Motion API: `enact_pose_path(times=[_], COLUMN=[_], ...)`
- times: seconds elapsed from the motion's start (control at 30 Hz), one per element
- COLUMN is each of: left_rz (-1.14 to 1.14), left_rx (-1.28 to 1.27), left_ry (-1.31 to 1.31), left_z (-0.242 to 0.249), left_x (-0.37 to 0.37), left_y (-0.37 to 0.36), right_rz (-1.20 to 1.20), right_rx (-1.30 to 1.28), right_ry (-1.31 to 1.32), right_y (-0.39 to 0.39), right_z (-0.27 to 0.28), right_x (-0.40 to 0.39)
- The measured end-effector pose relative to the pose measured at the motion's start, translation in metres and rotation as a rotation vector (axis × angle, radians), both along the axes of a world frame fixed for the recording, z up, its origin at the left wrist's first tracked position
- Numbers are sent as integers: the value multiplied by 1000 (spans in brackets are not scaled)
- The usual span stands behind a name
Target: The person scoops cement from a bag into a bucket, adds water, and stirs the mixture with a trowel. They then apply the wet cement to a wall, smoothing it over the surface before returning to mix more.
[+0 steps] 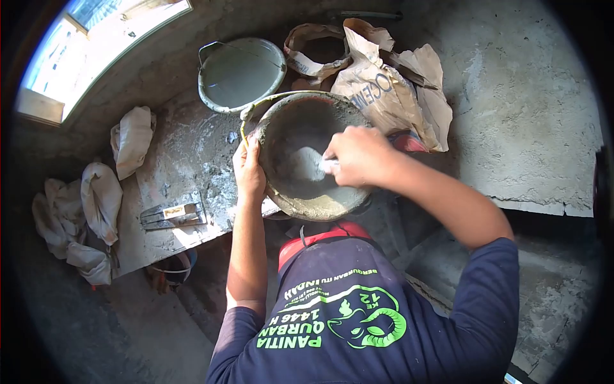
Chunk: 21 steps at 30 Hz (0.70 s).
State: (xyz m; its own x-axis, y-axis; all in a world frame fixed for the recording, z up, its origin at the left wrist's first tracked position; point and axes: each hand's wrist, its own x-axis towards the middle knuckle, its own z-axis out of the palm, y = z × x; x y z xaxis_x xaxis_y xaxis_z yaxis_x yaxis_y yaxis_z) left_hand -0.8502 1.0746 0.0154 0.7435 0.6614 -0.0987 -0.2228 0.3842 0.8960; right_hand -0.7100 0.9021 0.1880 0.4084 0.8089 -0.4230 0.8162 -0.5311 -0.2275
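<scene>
A mortar-caked bucket (275, 182) stands in front of me, tilted so that its inside faces me. My left hand (249, 171) grips its left rim, close to the yellowish bail handle (244, 118). Over the bucket's right side, my right hand (359, 157) is closed round the pale handle of what looks like a trowel (308, 164). Its light grey blade reaches into the bucket and is blurred by motion. Grey material coats the inner wall; how much lies at the bottom is hard to make out.
Behind stands a second bucket (243, 73) of grey water. Torn cement bags (371, 83) lie to its right. A notched metal float (173, 214) rests on the spattered board (144, 185) at left, beside pale sacks (102, 198). A rough ledge (531, 141) is at right.
</scene>
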Motion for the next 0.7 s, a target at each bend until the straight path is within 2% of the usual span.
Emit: enact_pose_path(times=[0.07, 0.13, 0.23, 0.3, 0.37, 0.47, 0.57, 0.7], left_rz=[-12, -12, 2, -4, -18, -33, -32, -46], left_rx=[-28, -49, -36, -26, -3, 3, 15, -9], left_ry=[-3, -2, 18, 35, -1, -29, -37, -13], left_z=[-3, -5, -1, 1, 1, -2, 10, 16], left_x=[0, -1, -2, -1, -1, 0, 2, 1], left_y=[2, 2, 3, 1, -1, -3, -8, -13], right_rz=[-61, -100, -33, 128, 181, 222, 282, 299], right_rx=[-106, -139, -172, -194, -107, 84, 84, 179], right_ry=[1, 13, -102, -283, -314, -656, -554, -456], right_y=[-6, -13, -10, -3, -9, -17, -24, -48], right_z=[-29, -32, -9, 19, 17, -24, -54, -47], right_x=[6, 13, 13, 1, -3, -7, -18, -28])
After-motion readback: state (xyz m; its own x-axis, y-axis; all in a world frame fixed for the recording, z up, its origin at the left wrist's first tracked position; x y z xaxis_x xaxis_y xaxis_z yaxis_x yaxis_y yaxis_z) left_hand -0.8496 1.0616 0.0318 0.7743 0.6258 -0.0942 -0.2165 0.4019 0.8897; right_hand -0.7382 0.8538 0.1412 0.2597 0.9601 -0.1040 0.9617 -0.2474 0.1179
